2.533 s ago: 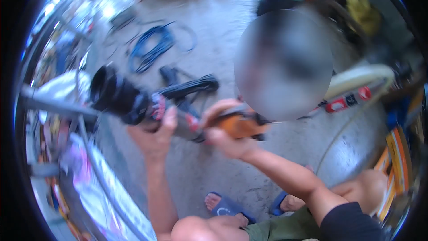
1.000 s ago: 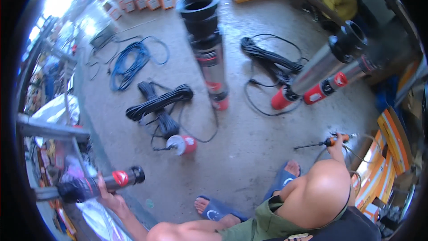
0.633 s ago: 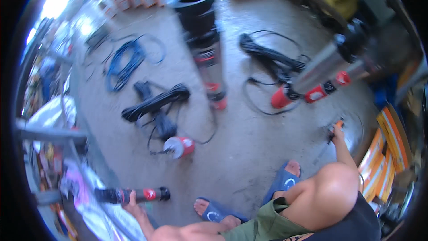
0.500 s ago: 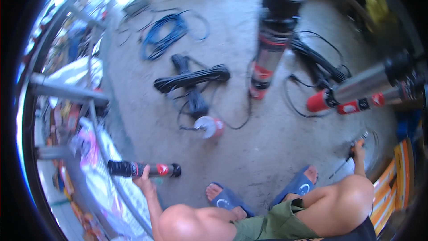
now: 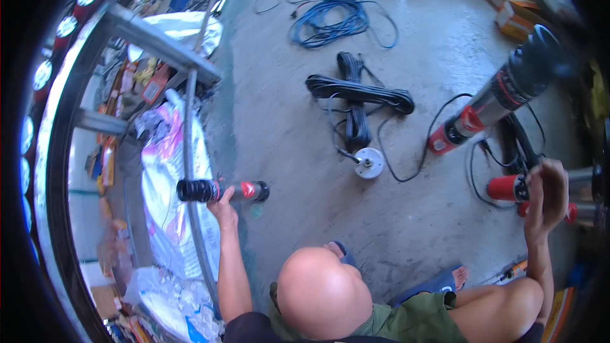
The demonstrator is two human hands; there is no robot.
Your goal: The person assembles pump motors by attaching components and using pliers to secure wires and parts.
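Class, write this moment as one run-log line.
left hand: holding dark tube | right hand: nothing visibly held | orange-handled tool: on floor, lower right

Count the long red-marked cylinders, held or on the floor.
4 visible: a slim cylinder in the left hand; a larger cylinder at upper right; a third cylinder and a fourth cylinder at far right, partly behind the right hand. More may be hidden.

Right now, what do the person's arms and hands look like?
The left hand and right hand are bare: no gloves, and no watch or bracelet that I can see. The forearms are uncovered too, with no visible markings or cables. A dark short sleeve shows on the left.
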